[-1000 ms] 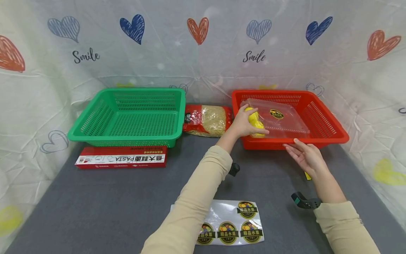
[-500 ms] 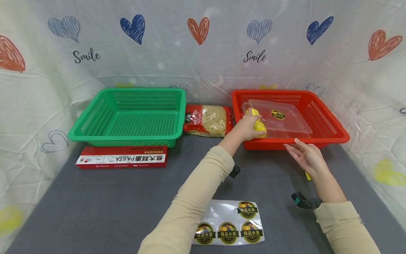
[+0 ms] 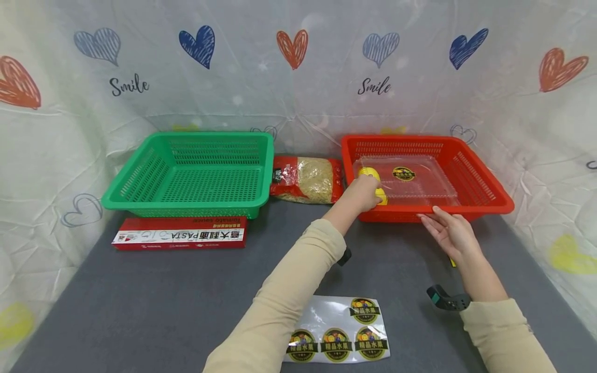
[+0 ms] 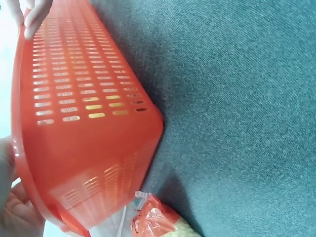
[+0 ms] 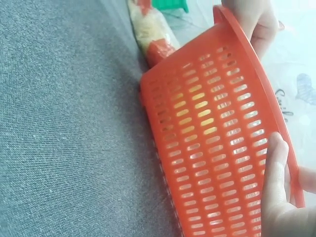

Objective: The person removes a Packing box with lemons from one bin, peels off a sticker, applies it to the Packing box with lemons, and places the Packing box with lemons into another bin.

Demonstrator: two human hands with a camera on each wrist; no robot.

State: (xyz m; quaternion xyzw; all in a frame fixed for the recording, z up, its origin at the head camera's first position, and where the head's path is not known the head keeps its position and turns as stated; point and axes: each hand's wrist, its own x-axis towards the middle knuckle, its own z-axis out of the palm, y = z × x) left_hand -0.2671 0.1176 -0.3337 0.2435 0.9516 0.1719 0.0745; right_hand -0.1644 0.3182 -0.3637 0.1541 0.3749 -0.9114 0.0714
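In the head view, a clear plastic box (image 3: 426, 181) with a round black-and-gold sticker lies in the red basket (image 3: 489, 207). Yellow rounded things (image 3: 370, 172) show at its left end; their kind is unclear. My left hand (image 3: 359, 196) reaches over the basket's near left corner and grips that end of the box, its fingertips mostly hidden. With my right hand (image 3: 451, 233) I pinch the basket's near rim, the thumb (image 5: 308, 180) on the inner side and a finger (image 5: 275, 163) along the outer wall in the right wrist view.
A green basket (image 3: 210, 207) stands at the left, with a red-and-white pasta box (image 3: 179, 235) before it. Between the baskets lies a red bag of pale dry food (image 3: 310, 178). A sheet of round stickers (image 3: 337, 331) lies near the front, partly under my left sleeve.
My left hand's fingers, spread wide over the box's left end earlier, have drawn in. The clear box has sunk lower and lies flatter in the basket. My right hand stays at the rim.
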